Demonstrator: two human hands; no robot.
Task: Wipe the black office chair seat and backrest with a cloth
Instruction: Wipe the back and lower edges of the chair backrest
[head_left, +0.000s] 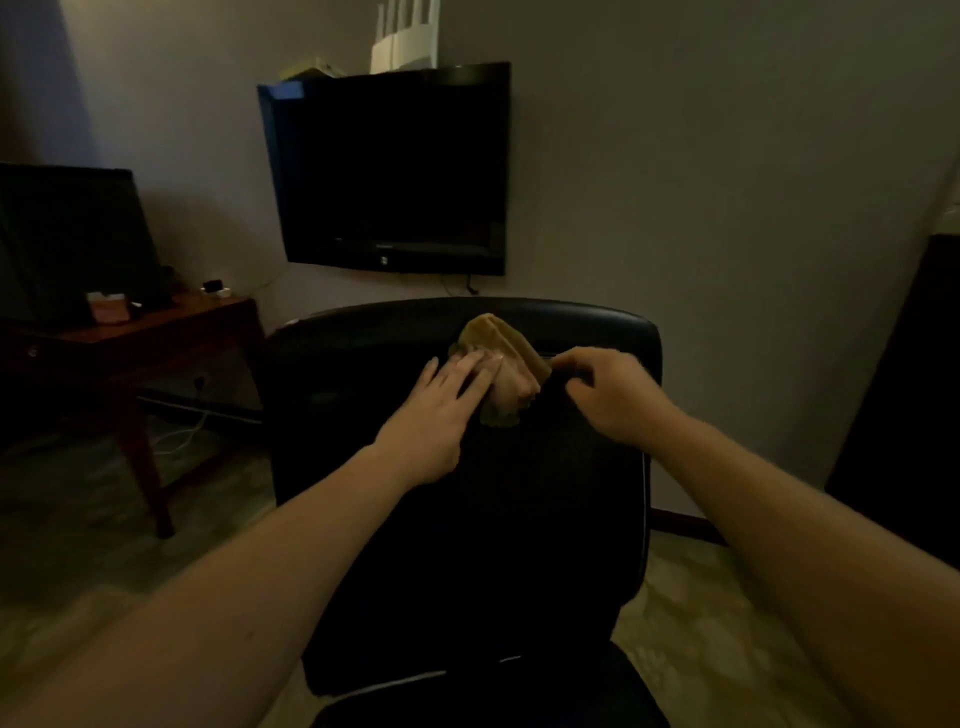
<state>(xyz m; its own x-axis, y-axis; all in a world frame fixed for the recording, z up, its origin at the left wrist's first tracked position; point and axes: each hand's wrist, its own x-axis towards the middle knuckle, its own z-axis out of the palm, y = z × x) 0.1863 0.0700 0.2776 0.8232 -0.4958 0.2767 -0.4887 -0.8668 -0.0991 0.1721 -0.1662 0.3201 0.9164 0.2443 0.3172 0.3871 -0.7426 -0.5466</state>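
The left hand (441, 410) is pressing flat on the cloth (496, 340) to rub the backrest (353, 358). The right hand (608, 389) is pinching the cloth's edge to hold it steady.

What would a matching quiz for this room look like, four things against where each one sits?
Things: 1 cloth; 2 television; 3 white router; 4 wooden table.
Places: A just above the television; B on the chair backrest; C at the left, beside the wall; D mounted on the wall.
Pairs: 1-B, 2-D, 3-A, 4-C.
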